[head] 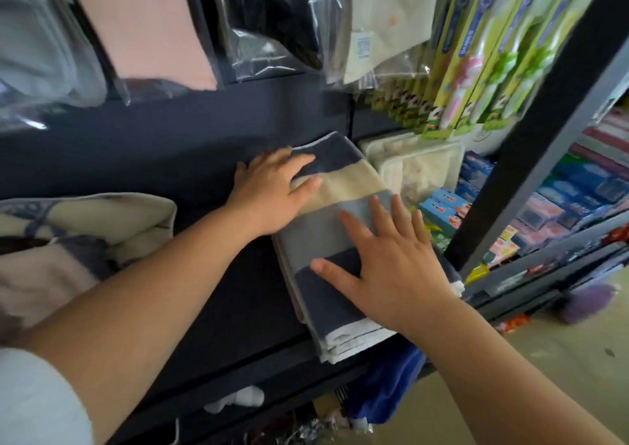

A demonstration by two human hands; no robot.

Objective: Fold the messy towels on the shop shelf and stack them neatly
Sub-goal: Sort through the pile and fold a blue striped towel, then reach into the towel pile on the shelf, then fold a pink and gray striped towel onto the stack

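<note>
A folded towel [326, 237] with navy, beige and grey stripes lies on the dark shelf [211, 295], on top of other folded layers, its white hem hanging slightly over the front edge. My left hand [272, 193] lies flat on its far end, fingers spread over the navy and beige bands. Nearer to me, my right hand [384, 264] presses flat on the grey and navy bands. Neither hand grips the cloth. A loose heap of cream, pink and blue-grey towels [78, 237] lies unfolded at the left of the same shelf.
Bagged textiles [143, 26] hang above the shelf. Toothbrush packs [476, 63] hang at upper right, with a clear plastic packet [418, 165] and small boxes [446, 206] beside the towel. A dark upright post [531, 138] stands on the right. Blue cloth [388, 383] lies on the shelf below.
</note>
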